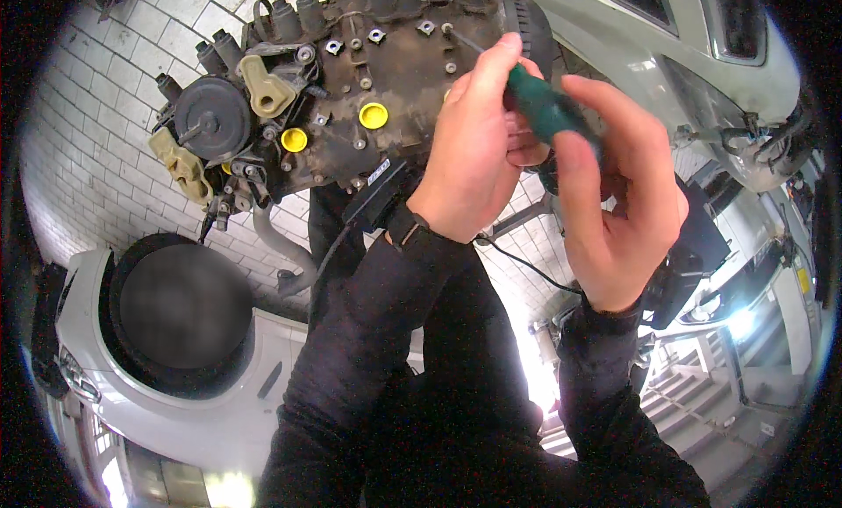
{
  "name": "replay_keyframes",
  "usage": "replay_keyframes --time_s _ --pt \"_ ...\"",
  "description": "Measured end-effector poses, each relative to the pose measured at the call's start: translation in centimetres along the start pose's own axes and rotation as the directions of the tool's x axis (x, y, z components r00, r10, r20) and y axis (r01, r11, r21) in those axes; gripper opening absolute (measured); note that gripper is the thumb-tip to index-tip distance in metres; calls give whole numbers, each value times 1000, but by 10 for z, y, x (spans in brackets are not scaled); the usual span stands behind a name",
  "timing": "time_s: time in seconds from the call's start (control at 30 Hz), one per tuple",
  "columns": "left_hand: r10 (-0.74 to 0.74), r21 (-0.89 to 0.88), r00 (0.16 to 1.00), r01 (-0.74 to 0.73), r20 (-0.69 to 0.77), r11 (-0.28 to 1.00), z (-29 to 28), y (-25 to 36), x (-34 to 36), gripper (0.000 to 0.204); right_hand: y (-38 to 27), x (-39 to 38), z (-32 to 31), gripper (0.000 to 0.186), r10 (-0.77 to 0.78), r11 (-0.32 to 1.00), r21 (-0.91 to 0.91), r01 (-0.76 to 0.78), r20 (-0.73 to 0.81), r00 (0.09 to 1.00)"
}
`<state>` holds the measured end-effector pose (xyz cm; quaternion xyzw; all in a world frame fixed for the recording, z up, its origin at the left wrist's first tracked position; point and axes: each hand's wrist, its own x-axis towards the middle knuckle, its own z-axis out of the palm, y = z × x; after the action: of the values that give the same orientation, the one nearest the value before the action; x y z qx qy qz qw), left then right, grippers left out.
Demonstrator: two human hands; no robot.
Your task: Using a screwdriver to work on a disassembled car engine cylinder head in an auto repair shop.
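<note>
A green-handled screwdriver (545,103) is between my two hands, its thin shaft running up and left to a bolt (447,29) on the engine's dirty brown cover (405,74). My left hand (469,148) is closed about the front of the handle, thumb along it near the shaft. Around the rear of the handle curl the fingers and thumb of my right hand (618,196); the handle is slightly blurred there. Whether the tip sits in the bolt head is too small to tell. Yellow plugs (374,116) fill round openings along the cover's near side.
A round black pulley-like part (212,118) and beige brackets (267,87) stick out at the engine's left end. A white car (167,420) is at lower left, a pale car body panel (596,34) at upper right. A black cable (531,267) hangs below my hands.
</note>
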<state>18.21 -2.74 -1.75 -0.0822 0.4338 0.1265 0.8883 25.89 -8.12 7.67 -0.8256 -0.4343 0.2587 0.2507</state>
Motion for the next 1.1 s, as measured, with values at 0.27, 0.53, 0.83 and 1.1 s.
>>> replay_keyframes --time_s 0.27,0.53,0.83,1.1 --pt "-5 155 999 -3 54 988 17 6 -35 37 -8 -1 -22 30 -382 915 -133 381 21 924" --pt "35 133 999 -38 26 990 -19 38 -43 33 -17 6 15 33 -377 924 -31 381 96 921" --pt "134 91 990 -139 53 986 -41 48 -37 26 -32 11 43 35 -334 939 -65 338 68 940" --pt "106 58 991 -111 76 992 -43 47 -31 26 -42 7 44 37 -123 991 -52 125 39 992"
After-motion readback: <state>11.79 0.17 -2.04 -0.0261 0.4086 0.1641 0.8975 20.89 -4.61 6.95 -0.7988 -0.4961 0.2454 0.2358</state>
